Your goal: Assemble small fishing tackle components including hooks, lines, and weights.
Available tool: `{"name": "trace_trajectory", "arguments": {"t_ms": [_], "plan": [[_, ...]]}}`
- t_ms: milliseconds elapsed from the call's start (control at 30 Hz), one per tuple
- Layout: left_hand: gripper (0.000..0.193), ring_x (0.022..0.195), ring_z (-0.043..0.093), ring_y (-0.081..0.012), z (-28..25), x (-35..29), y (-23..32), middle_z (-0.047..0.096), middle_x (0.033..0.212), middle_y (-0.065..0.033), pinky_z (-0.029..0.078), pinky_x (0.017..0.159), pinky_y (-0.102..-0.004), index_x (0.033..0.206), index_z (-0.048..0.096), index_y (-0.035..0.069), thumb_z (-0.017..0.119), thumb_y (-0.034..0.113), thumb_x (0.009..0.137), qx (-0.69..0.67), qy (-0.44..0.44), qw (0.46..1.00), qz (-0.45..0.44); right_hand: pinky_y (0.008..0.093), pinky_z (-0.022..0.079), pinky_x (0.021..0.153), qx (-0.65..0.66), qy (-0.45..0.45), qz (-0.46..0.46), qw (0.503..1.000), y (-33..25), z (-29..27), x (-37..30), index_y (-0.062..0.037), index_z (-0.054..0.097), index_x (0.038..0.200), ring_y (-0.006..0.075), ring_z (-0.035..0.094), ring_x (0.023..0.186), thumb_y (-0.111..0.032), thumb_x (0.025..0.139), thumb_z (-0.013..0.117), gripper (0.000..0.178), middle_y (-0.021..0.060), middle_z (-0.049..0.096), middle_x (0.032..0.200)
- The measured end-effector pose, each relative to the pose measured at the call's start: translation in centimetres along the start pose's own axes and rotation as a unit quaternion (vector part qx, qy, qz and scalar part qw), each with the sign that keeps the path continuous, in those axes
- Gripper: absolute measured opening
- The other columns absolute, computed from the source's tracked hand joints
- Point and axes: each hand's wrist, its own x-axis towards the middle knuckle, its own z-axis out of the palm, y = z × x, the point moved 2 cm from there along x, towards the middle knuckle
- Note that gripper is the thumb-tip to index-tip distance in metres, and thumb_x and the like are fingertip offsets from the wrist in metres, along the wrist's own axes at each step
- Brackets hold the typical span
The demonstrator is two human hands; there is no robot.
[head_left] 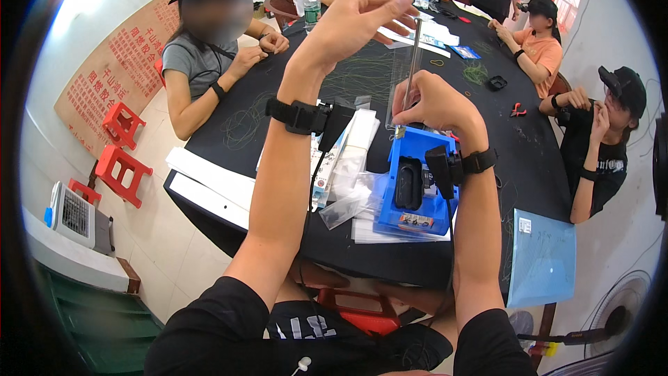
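In front of me, above the far end of the blue bin, a thin shiny rod (416,45) stands nearly upright, with a clear plastic strip or sleeve (399,87) alongside. My right hand (442,103) is closed, thumb and fingers pinching around its lower part. My left hand (362,19) is raised near the rod's top end, fingers apart and partly bent; nothing shows clearly in it. A fine line there would be too small to make out. Below my right hand sits the blue plastic bin (385,217), holding a black oblong tray (408,184) and small items.
White strips and papers (212,191), clear plastic bags (348,205) and a light-blue folder (543,257) lie on the black table (278,132). Tangled green line (240,129) spreads at left. Several people work around the table. Red stools (120,170) stand on the floor.
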Motion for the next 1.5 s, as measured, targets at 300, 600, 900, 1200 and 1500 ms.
{"name": "trace_trajectory", "arguments": {"t_ms": [300,600,900,1200,1500], "plan": [[0.028,0.095,0.079,-0.0187,0.5,-0.1,0.6,0.080,0.101,-0.0129,0.062,0.088,-0.0302,0.115,0.076,-0.003,0.072,0.021,0.102,0.018,-0.004,1.000,0.002,0.0310,0.052,0.062,0.004,0.010,-0.003,1.000,0.4,0.3,0.2,0.0019,0.077,0.076,0.0168,0.069,0.066,-0.002,0.070,0.085,0.011,0.0098,0.075,0.074],[0.021,0.092,0.078,-0.0148,1.3,-0.3,1.4,0.081,0.099,-0.0100,0.059,0.079,-0.0258,0.111,0.076,-0.001,0.071,0.017,0.102,0.111,0.070,0.990,0.045,0.0350,0.055,0.066,-0.036,0.029,0.027,0.999,0.3,-0.1,0.1,0.0002,0.077,0.085,0.0222,0.072,0.073,-0.010,0.065,0.090,0.026,0.0132,0.074,0.076],[0.017,0.077,0.075,-0.0169,0.8,0.2,4.8,0.076,0.094,-0.0132,0.060,0.066,-0.0291,0.104,0.068,-0.004,0.056,0.007,0.108,0.062,0.226,0.914,0.333,0.0427,0.052,0.103,0.013,0.202,-0.118,0.972,-0.2,-2.4,-0.7,-0.0058,0.051,0.153,0.0273,0.065,0.122,-0.027,0.068,0.098,0.100,0.0157,0.070,0.128],[0.019,0.045,0.063,-0.0133,2.5,-2.9,10.2,0.076,0.093,-0.0135,0.047,0.040,-0.0238,0.112,0.065,-0.006,0.064,0.012,0.106,-0.162,0.160,0.958,0.173,0.0373,0.050,0.103,0.313,0.351,-0.334,0.817,-4.7,-6.7,-5.6,-0.0086,0.044,0.139,0.0250,0.068,0.111,-0.020,0.100,0.058,0.043,0.0160,0.068,0.118],[0.024,0.052,0.066,-0.0105,5.5,-2.8,9.9,0.075,0.085,-0.0096,0.052,0.044,-0.0218,0.110,0.073,-0.006,0.071,0.016,0.103,-0.069,0.023,0.995,0.065,0.0306,0.058,0.084,0.158,0.283,-0.234,0.917,-7.7,-6.6,-11.7,0.0007,0.069,0.112,0.0195,0.074,0.093,-0.024,0.104,0.063,0.027,0.0112,0.073,0.104]]}}
